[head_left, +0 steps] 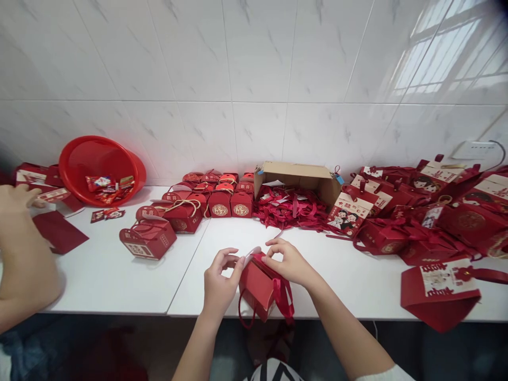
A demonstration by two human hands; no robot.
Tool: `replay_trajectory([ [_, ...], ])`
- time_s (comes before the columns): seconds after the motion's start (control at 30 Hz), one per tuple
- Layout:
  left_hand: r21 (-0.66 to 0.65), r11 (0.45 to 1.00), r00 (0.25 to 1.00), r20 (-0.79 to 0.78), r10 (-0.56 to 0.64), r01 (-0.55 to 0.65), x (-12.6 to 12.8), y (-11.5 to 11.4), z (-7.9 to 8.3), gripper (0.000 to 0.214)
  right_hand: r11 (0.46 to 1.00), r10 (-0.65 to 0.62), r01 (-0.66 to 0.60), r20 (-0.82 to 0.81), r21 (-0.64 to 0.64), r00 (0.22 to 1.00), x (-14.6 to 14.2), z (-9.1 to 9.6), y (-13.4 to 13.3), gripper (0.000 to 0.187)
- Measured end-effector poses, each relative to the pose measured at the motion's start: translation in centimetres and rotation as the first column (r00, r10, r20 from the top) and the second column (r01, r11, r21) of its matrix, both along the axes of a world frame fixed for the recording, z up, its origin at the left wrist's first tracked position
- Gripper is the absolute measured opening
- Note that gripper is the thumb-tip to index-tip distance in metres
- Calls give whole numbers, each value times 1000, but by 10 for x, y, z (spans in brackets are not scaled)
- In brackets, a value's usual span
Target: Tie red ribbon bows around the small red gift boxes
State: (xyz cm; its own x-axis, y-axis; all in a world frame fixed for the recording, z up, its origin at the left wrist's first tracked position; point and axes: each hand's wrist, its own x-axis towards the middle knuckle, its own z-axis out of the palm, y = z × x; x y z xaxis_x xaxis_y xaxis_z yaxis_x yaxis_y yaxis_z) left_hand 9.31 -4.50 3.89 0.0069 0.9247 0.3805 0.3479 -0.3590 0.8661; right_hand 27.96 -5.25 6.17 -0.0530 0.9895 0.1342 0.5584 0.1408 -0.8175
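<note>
A small red gift box (pixel 260 288) with red ribbon handles sits at the front edge of the white table (pixel 349 275), tilted toward me. My left hand (pixel 219 283) pinches its top flap from the left, fingers closed on the box's edge. My right hand (pixel 286 261) grips the top from the right, fingers curled over the flap. A pale strip shows between my fingertips at the box's opening.
Folded red gift boxes (pixel 206 201) stand in rows at the back. An open cardboard carton (pixel 296 177) spills red ribbons. A red basin (pixel 101 166) holds sweets at left. Flat red boxes (pixel 420 211) pile at right. Another person's arm (pixel 24 254) reaches in at far left.
</note>
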Motion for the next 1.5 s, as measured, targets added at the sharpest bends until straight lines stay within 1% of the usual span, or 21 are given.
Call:
replay_trajectory([
  [0.27, 8, 1000, 1000, -14, -13, 13, 1, -1, 2, 22, 999, 51, -51, 24, -6, 998, -6, 4, 8, 16],
  [0.4, -42, 999, 999, -16, -31, 31, 1, 0, 3, 20, 998, 61, -61, 59, -5, 996, -10, 7, 10, 13],
  [0.6, -196, 968, 982, 130, -135, 159, 0, 1, 0, 30, 997, 74, -73, 60, -17, 995, -11, 7, 12, 15],
  [0.7, -234, 947, 964, 202, -174, 220, -3, -1, 6, 32, 999, 41, -41, 20, -18, 999, -5, 8, 14, 23],
  [0.77, -204, 943, 946, 248, -208, 261, -7, -4, 15, 32, 1000, 16, -16, -29, 8, 999, 1, 10, 16, 31],
  [0.8, -169, 943, 934, 268, -237, 288, -8, -5, 19, 33, 999, 39, -37, -60, 30, 997, 3, 12, 17, 36],
  [0.87, -73, 935, 902, 300, -311, 347, -11, -8, 29, 35, 983, 178, -171, -118, 64, 977, 6, 17, 20, 43],
  [0.93, 40, 924, 875, 309, -373, 380, -14, -12, 37, 36, 939, 344, -338, -157, 67, 926, 6, 20, 23, 34],
  [0.97, 96, 922, 870, 307, -387, 376, -14, -14, 40, 38, 923, 384, -379, -171, 64, 907, 5, 22, 25, 27],
  [1.0, 143, 925, 874, 303, -380, 353, -15, -17, 42, 39, 923, 385, -380, -185, 63, 904, 5, 23, 26, 22],
  [1.03, 177, 932, 886, 296, -356, 315, -15, -19, 42, 41, 936, 351, -344, -202, 70, 914, 4, 23, 27, 21],
  [1.13, 194, 960, 934, 257, -248, 201, -15, -27, 36, 45, 984, 168, -140, -295, 115, 941, 6, 26, 28, 21],
  [1.2, 176, 965, 946, 226, -231, 194, -15, -32, 28, 46, 987, 110, -63, -335, 150, 936, 9, 29, 27, 20],
  [1.23, 174, 962, 945, 215, -246, 211, -15, -34, 25, 47, 984, 121, -69, -326, 167, 938, 10, 30, 26, 21],
  [1.27, 182, 955, 940, 208, -270, 234, -15, -36, 22, 48, 978, 158, -107, -297, 179, 942, 11, 31, 26, 26],
  [1.33, 215, 934, 925, 194, -326, 284, -15, -39, 19, 51, 948, 298, -264, -212, 177, 931, 8, 32, 27, 38],
  [1.37, 236, 921, 918, 177, -354, 310, -14, -40, 20, 52, 922, 380, -354, -184, 156, 907, 5, 31, 28, 38],
  [1.4, 254, 905, 912, 145, -384, 340, -14, -41, 22, 53, 896, 443, -425, -182, 128, 878, 2, 31, 30, 32],
  [1.43, 270, 890, 909, 99, -406, 368, -13, -41, 24, 54, 881, 472, -461, -210, 102, 856, -1, 30, 32, 24],
  [1.47, 281, 881, 911, 44, -409, 382, -13, -42, 26, 55, 885, 463, -458, -266, 85, 846, -4, 30, 34, 18],
  [1.5, 287, 883, 922, -10, -386, 373, -13, -42, 28, 54, 906, 417, -416, -340, 77, 843, -6, 29, 37, 17],
])
